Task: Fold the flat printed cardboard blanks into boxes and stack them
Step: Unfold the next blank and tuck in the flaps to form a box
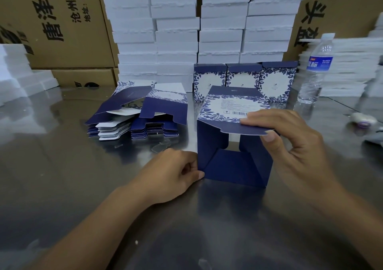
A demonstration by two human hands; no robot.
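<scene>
In the head view the half-formed box point(232, 162) stood open-ended on the steel table point(62, 166), with the left hand point(172, 172) curled round its lower left corner and the right hand point(290, 137) pinching the top flap point(244, 127) between thumb and fingertips. The thin printed card looked light and springy, stiff only at its creases, so corners and flap edges seemed the safest holds, since a squeezed wall would likely buckle; flat blanks point(136, 114) lay left, finished boxes point(244, 79) stood behind
</scene>
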